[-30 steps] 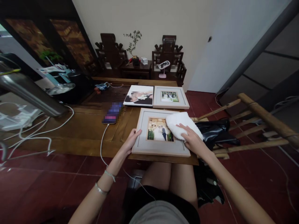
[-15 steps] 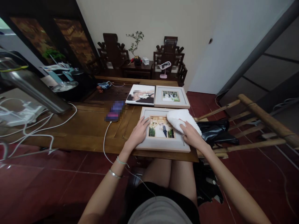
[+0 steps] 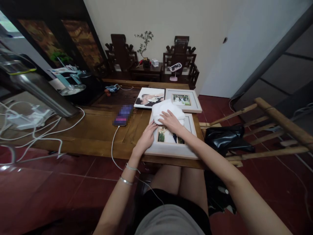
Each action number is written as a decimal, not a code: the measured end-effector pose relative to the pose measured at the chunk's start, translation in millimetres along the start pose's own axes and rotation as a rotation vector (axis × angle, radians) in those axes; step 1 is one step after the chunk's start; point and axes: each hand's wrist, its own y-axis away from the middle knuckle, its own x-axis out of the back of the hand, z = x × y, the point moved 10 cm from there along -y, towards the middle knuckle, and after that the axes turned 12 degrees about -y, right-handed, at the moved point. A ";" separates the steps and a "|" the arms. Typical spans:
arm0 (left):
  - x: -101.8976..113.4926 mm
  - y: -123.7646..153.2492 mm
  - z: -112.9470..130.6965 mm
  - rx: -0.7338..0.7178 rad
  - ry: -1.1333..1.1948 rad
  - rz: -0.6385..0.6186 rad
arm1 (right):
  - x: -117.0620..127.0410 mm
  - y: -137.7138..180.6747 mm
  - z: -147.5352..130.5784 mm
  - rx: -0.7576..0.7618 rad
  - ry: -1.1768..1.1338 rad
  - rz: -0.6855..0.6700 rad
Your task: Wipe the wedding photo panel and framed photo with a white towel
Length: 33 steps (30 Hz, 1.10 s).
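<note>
A picture frame (image 3: pixel 171 152) with a pale wooden border and a photo of people lies flat near the table's front edge. On its far left part rests a bunched white cloth (image 3: pixel 168 106), hiding the upper part of the photo. My right hand (image 3: pixel 170 121) presses the cloth down with its fingers stretched over it. At the frame's left edge, my left hand (image 3: pixel 147 137) lies with extended fingers, its fingertips close to the cloth. Behind stand two more pictures lying flat: a white canvas photo print (image 3: pixel 146 94) and a second pale frame (image 3: pixel 195 102).
Left of the frame a phone (image 3: pixel 123 115) charges on the wooden table (image 3: pixel 97 140), its white cable (image 3: pixel 112 147) hanging over the front edge. A steel flask (image 3: pixel 46 91) and a power strip (image 3: pixel 31 116) are at far left. A bamboo rack (image 3: pixel 281 124) holding a black bag (image 3: pixel 225 137) stands right.
My right hand has swept the white cloth leftward and away from me, from the frame's right side to its far left part. My left hand stays at the left edge.
</note>
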 end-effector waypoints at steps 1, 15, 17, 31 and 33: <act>0.2 0.6 -1.0 0.000 0.012 0.009 | 0.4 3.0 2.9 -0.012 0.004 -0.005; 2.2 3.0 -1.8 0.061 0.058 -0.014 | 26.0 120.7 69.1 -0.307 0.029 -0.099; 4.0 3.2 0.1 0.072 0.051 -0.008 | 25.3 133.3 45.7 -0.288 -0.006 -0.099; 5.9 0.2 4.2 0.068 0.046 -0.063 | 35.5 155.6 16.8 -0.383 -0.153 -0.060; 5.5 0.7 4.3 0.065 0.043 -0.066 | 33.8 139.9 41.4 -0.435 -0.126 -0.016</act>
